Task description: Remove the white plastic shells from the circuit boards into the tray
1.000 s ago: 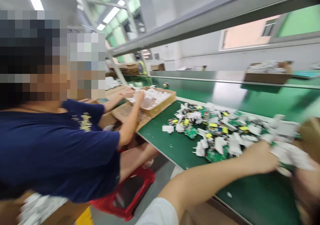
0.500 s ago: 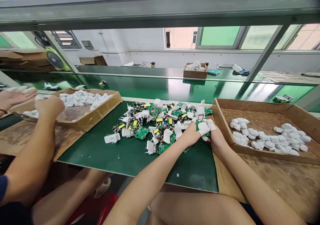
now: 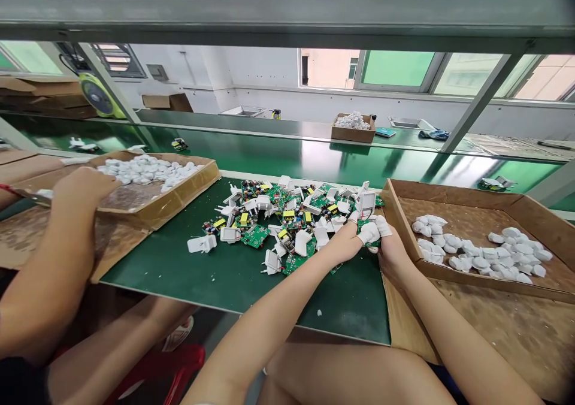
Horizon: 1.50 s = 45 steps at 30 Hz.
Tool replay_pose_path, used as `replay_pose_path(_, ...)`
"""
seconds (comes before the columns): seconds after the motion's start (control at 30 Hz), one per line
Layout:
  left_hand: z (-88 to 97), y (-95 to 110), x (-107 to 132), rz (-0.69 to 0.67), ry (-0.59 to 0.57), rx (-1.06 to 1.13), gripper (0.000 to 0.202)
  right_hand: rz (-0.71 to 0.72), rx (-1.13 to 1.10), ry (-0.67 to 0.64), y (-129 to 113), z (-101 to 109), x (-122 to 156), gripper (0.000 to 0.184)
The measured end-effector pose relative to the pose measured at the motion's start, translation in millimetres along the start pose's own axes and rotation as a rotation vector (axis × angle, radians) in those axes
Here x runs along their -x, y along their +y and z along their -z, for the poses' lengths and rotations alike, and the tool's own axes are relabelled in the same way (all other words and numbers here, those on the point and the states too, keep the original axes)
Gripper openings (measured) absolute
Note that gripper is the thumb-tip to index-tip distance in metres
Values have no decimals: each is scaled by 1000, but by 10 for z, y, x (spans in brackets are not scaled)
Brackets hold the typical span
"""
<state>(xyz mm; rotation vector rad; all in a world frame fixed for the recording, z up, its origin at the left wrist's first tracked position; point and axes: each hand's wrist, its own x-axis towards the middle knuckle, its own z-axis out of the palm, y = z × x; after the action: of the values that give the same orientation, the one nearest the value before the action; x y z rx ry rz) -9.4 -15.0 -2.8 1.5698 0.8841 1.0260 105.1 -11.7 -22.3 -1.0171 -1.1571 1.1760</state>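
Both hands are closed on a green circuit board (image 3: 372, 242) at the right edge of a heap. My left hand (image 3: 353, 237) grips it from the left, and my right hand (image 3: 389, 246) from the right; white coverings wrap several fingertips. A white plug housing (image 3: 366, 202) stands just above the fingers, seemingly joined to the board. Fingers hide most of the board. Left of my hands lies the heap of circuit boards (image 3: 255, 236) and white plug housings (image 3: 302, 242), with yellow parts among them.
On the right, a shallow cardboard tray (image 3: 471, 196) holds small white bundles (image 3: 510, 254). Another cardboard tray (image 3: 179, 204) with similar bundles stands left, with a co-worker's hand (image 3: 85, 186) over it. Behind runs a green belt (image 3: 251, 154); a metal beam (image 3: 287, 18) crosses overhead.
My hands keep their grip on the circuit board, almost in place. The plug housing above them has shifted slightly. At left, the co-worker's hand has moved right over the tray.
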Motion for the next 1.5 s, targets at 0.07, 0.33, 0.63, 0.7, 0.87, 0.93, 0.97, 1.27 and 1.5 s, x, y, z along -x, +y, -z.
replay_pose_path(0.07,15,-4,14,23,-34,-114,52,-20,-13,-7,0,6,3,42)
replay_pose_path(0.33,1,-5,-14,-50,-4,14,45,78,100,6,36,23,7,45)
replay_pose_path(0.63,-53,-42,-57,53,181,346,44,243,326,-51,41,-54,110,54)
replay_pose_path(0.7,-44,-59,-64,76,245,321,42,179,333,-154,15,-61,103,51)
replay_pose_path(0.87,-7,-65,-79,164,244,406,42,44,254,-317,-86,-87,99,46)
replay_pose_path(0.93,12,-46,-71,197,239,406,44,-8,183,-346,-108,-102,115,46)
replay_pose_path(0.97,21,-33,-64,218,246,369,44,-32,151,-359,-111,-109,122,45)
replay_pose_path(1.27,3,-55,-38,141,325,59,41,-40,6,-218,-26,-175,126,47)
replay_pose_path(1.5,-2,-26,-14,37,425,-8,31,65,358,-37,-52,-133,35,55)
